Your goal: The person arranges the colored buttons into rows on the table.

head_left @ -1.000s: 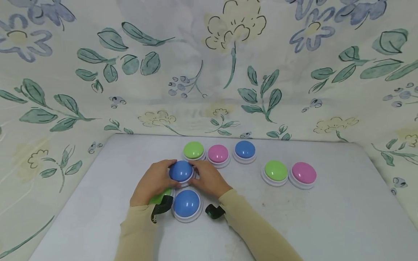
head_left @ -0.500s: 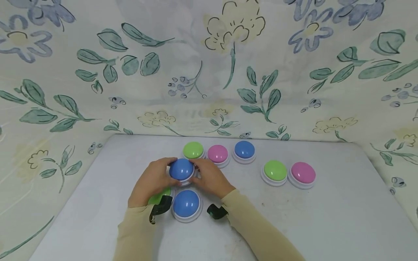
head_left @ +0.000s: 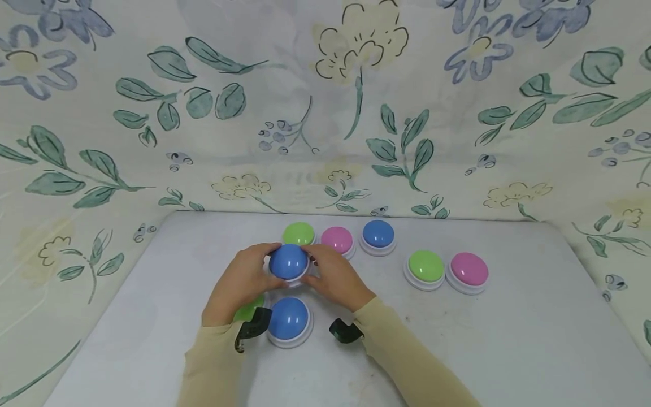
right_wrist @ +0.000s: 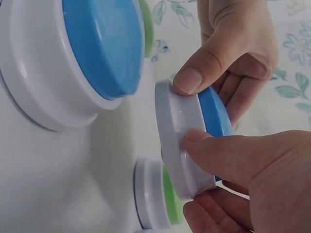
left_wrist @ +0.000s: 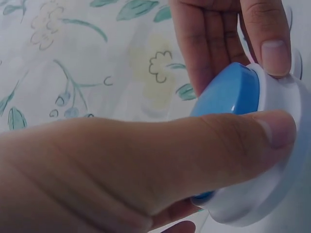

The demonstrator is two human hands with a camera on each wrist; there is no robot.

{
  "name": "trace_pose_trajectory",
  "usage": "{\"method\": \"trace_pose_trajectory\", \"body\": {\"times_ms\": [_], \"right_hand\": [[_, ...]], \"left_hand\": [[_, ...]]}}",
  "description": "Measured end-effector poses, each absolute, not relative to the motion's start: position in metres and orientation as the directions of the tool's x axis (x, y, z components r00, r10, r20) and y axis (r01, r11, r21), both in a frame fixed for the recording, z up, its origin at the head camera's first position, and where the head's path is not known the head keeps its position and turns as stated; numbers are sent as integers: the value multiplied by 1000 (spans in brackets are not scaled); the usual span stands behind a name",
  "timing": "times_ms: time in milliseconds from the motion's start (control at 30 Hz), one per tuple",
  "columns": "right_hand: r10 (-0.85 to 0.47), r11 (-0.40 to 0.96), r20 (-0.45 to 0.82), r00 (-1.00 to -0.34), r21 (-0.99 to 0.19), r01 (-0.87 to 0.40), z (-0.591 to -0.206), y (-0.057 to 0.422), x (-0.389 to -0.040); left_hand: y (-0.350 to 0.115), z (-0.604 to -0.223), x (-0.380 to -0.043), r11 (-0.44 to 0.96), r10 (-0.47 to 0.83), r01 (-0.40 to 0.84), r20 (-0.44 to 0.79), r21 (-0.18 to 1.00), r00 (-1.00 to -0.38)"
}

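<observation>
Between my two hands is a blue dome push button on a white round base. My left hand grips its left side, thumb on the white rim in the left wrist view. On the opposite side my right hand grips the base with thumb and fingers. The right wrist view shows the base raised off the table. Just nearer stands a second blue button. A green button is partly hidden by my left hand and wrist.
Behind the held button stand a green button, a pink button and a blue button. Further right, another green button sits beside a pink one. A floral cloth rises behind the white table.
Both hands have shifted slightly to the right and away from me, carrying the blue button with them. The other buttons keep their places on the table.
</observation>
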State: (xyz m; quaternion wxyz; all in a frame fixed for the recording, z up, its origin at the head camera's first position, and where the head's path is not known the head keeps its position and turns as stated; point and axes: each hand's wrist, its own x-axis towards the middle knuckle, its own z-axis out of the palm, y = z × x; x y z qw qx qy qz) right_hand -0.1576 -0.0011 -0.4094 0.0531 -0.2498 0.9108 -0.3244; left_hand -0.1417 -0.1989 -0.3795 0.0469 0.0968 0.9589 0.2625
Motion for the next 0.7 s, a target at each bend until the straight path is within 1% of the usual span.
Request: {"method": "trace_pose_trajectory", "body": {"times_ms": [133, 400, 700], "right_hand": [[-485, 667, 85, -870, -607, -431, -406, 6, -155], [-484, 637, 116, -867, -632, -440, -400, 21, -153], [-477, 615, 150, -866, -647, -451, -401, 34, -150]], "left_hand": [[-195, -380, -142, 831, 233, 200, 1, 519, -973], [-184, -381, -141, 810, 240, 211, 18, 548, -970], [-171, -381, -139, 810, 257, 243, 50, 534, -965]]}}
